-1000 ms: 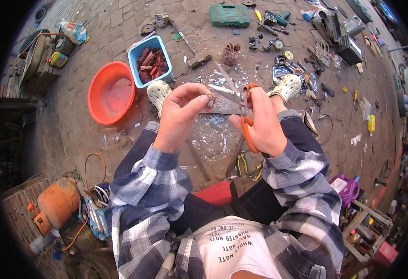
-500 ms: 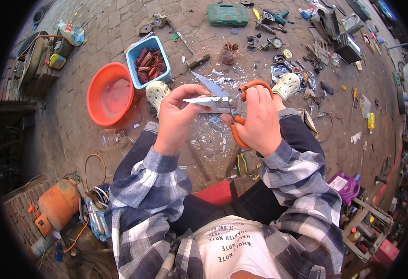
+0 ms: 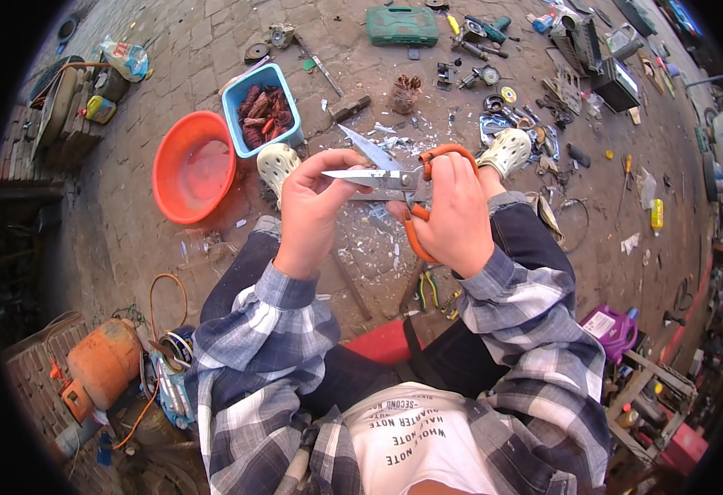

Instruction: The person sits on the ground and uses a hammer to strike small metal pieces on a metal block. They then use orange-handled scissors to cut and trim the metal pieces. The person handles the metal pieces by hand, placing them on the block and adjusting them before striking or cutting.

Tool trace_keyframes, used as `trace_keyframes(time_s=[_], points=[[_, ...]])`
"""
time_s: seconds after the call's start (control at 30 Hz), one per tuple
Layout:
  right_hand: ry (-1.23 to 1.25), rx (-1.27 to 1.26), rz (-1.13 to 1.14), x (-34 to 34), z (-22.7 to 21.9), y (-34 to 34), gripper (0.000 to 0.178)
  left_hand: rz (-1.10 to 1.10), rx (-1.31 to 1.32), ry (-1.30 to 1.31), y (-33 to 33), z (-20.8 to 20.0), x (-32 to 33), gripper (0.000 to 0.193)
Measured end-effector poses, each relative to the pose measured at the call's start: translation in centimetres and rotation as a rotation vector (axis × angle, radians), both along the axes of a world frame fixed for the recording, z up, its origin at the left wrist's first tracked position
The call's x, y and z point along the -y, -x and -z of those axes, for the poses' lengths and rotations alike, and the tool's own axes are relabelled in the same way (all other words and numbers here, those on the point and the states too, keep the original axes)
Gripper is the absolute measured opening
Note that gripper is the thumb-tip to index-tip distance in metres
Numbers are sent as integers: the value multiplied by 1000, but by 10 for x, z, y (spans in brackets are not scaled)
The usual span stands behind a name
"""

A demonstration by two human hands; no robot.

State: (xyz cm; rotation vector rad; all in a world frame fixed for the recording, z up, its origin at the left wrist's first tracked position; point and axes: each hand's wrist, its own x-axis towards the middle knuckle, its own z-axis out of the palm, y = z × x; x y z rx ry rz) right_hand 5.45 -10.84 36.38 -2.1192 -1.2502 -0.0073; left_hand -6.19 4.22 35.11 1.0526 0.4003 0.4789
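Note:
A large pair of scissors with orange-wrapped handles is held out above the littered ground between my feet. My right hand is wrapped round the handles, and the two blades stand apart, pointing left. At the near blade, my left hand has its thumb below and its fingers above the metal. These fingers are curled closed, and what they pinch is too small or hidden to name. White scraps lie scattered beneath the scissors.
Left of my feet stand an orange basin and a blue tub of reddish-brown scrap. A hammer and a green case lie beyond. Pliers lie close in; metal parts spread at right. An orange gas cylinder is near left.
My right hand and the scissors' handles have shifted slightly left. My left hand stays almost where it was, still at the blade.

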Motion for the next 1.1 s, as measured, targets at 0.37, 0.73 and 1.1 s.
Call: trace_keyframes(time_s=[0.37, 0.73, 1.1], points=[[-21, -64, -26, 0, -1, 1, 52, 5, 40, 25, -3, -2, 3, 14], [108, -356, 35, 1, 1, 5, 49, 83, 16, 51, -3, -3, 5, 15], [-4, -270, -63, 3, 4, 3, 42, 13, 13, 46, -3, -5, 5, 12]])
